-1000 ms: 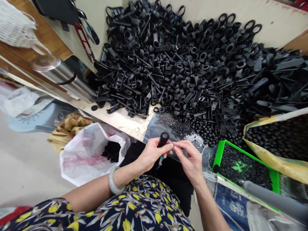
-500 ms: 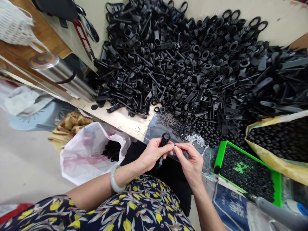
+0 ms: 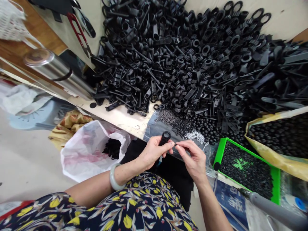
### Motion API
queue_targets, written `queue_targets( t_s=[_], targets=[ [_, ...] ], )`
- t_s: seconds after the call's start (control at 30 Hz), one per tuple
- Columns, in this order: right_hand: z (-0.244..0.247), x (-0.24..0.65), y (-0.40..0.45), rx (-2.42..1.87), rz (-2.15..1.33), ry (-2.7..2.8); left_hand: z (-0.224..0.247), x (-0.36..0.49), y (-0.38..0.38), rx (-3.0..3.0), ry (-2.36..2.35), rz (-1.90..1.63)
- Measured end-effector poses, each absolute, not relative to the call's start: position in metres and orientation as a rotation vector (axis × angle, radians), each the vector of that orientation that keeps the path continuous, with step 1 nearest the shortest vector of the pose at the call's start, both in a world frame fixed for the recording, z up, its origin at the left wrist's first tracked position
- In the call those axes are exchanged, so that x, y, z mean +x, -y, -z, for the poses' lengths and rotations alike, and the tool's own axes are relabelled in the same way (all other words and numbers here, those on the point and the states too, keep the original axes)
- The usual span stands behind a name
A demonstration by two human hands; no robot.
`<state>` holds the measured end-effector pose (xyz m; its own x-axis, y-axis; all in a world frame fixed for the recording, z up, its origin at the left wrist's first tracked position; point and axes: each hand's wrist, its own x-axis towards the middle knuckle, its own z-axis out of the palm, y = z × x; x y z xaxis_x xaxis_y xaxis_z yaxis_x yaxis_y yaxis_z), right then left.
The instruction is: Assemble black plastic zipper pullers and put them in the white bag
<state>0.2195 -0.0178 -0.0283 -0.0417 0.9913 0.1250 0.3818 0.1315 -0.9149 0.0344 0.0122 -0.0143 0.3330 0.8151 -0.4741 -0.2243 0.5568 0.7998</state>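
Observation:
My left hand (image 3: 154,152) is closed around a black ringed plastic part (image 3: 166,136), whose round end faces up. Thumb and forefinger of my right hand (image 3: 193,157) are pinched just beside my left fingertips, and what they hold is too small to make out. Beyond my hands lie small dark pins (image 3: 166,118) and a little heap of silvery pins (image 3: 195,137) on a grey sheet (image 3: 152,128). A large pile of black plastic parts (image 3: 173,64) covers the table behind them.
A green tray (image 3: 218,152) of small black pieces and a yellow bag (image 3: 262,144) of black balls are at right, near a grey tool (image 3: 271,207). At left are a steel flask (image 3: 57,72), scissors (image 3: 77,30) and a white bag (image 3: 81,150).
My right hand has moved slightly right, leaving a small gap between its fingertips and my left hand. The view has shifted a little. My left hand keeps its hold.

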Motion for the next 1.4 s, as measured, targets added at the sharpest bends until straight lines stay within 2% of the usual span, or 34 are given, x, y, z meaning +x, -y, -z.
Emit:
queue_targets(
  t_s=[0.33, 0.83, 1.23, 1.4],
  targets=[
    [0.028, 0.224, 0.015, -1.339, -0.891, 1.675, 0.017, 0.032, -0.012, 0.760, -1.022, -0.732],
    [0.028, 0.210, 0.021, -1.317, -0.430, 1.828, 0.020, 0.038, -0.015, 0.464, -0.954, -0.726],
    [0.025, 0.218, 0.016, -1.278, -0.490, 1.955, 0.016, 0.034, -0.010, 0.696, -1.037, -0.753],
    [0.030, 0.226, 0.016, -1.304, -0.730, 1.846, 0.014, 0.030, -0.012, 0.685, -0.962, -0.684]
  ],
)
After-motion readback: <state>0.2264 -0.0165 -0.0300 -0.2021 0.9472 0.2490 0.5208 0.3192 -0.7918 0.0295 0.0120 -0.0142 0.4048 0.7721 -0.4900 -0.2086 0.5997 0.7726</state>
